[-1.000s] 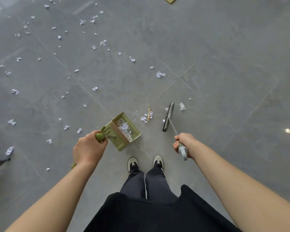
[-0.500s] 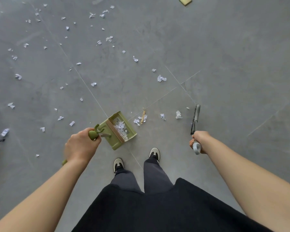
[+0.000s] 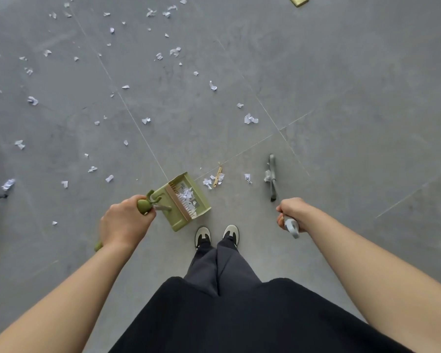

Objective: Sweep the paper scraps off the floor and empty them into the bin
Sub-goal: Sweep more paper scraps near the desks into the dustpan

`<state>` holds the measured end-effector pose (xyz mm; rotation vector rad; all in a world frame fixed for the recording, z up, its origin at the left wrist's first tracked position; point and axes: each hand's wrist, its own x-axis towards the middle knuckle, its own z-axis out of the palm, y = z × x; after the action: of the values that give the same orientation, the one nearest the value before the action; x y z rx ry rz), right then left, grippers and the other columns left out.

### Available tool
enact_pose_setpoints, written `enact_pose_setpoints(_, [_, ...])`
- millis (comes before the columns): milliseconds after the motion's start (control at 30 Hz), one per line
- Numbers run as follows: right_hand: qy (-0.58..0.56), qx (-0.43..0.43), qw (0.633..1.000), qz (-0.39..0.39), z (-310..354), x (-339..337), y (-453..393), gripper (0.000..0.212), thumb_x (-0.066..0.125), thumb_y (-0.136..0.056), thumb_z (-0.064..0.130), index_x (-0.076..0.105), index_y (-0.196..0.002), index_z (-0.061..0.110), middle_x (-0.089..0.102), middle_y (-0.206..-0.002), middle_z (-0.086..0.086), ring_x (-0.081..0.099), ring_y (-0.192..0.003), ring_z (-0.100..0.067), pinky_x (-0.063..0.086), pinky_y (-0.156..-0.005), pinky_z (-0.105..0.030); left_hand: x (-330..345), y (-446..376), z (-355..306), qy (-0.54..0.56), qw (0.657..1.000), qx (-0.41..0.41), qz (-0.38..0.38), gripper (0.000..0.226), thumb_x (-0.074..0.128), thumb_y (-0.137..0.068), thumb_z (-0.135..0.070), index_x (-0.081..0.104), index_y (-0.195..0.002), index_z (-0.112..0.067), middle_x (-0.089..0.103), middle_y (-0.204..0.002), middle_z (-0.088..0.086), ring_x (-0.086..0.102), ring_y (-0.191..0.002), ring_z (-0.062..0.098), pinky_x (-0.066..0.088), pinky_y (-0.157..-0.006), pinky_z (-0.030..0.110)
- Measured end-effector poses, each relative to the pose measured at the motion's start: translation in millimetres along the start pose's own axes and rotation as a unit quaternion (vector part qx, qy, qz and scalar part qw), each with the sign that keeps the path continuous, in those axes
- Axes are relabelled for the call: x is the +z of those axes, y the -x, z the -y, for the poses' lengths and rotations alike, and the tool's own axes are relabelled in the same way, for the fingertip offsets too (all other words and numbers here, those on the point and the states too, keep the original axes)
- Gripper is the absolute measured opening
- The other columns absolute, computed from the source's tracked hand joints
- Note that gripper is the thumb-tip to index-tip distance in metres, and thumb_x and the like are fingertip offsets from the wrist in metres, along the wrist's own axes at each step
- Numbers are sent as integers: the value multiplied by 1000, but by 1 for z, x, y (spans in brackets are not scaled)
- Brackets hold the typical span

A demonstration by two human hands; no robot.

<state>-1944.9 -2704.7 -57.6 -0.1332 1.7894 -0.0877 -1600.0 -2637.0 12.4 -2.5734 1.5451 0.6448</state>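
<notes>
two grips, one light load

both hands are wrapped round long handles. the left hand [image 3: 124, 222] curls tight on the green handle of the dustpan [image 3: 186, 200], whose mouth faces about 1 o'clock on the floor [image 3: 341, 98]; the right hand [image 3: 294, 212] closes round the grey handle of the broom [image 3: 272, 178], its head set down at 12 o'clock from that fist.

paper scraps [image 3: 250, 119] are feather-light and crumpled, so they should slide under gentle, low strokes yet skitter if flicked hard. some already lie inside the pan. a small heap sits just beyond its lip with a wooden clothespin [image 3: 217, 176], and one more scrap lies between the heap and the broom head. most are scattered well apart from 9 to 12 o'clock.

holding both tools near the handle tops looks right for reach, though the pan probably needs keeping level so nothing spills. no bin is in view.
</notes>
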Motion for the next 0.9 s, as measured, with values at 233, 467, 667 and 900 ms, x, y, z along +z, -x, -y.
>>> enact_pose_setpoints(233, [29,7,999,45,-6,57,34,14,32,-95,-1,43,-91,6,35,-61,-2,31,-42,-12,32,-40,-14,2,-8,19,7,1000,8,11,17,62,-87,-40,69,-97,-28,68,-83,9,61,-81,37,51,-70,39])
enact_pose_setpoints(467, [-29,9,999,34,-8,72,36,15,35,-96,1,46,-89,7,34,-65,-1,28,-37,-9,29,-35,-13,3,-16,32,25,1000,9,10,17,63,-87,-38,70,-99,-28,69,-84,9,62,-83,37,50,-71,38])
enact_pose_setpoints(667, [67,-21,997,-14,1,90,39,11,38,-93,2,48,-93,6,38,-64,-4,32,-46,-14,30,-42,-16,6,-27,44,33,999,3,2,19,63,-87,-38,71,-100,-27,70,-86,10,63,-84,38,50,-72,39])
enact_pose_setpoints(900, [121,-37,991,-33,8,99,28,18,34,-92,-2,46,-104,1,37,-66,-6,32,-43,-14,30,-43,-20,7,-33,53,45,999,-17,1,17,64,-87,-37,71,-99,-27,70,-88,11,62,-87,38,48,-71,38])
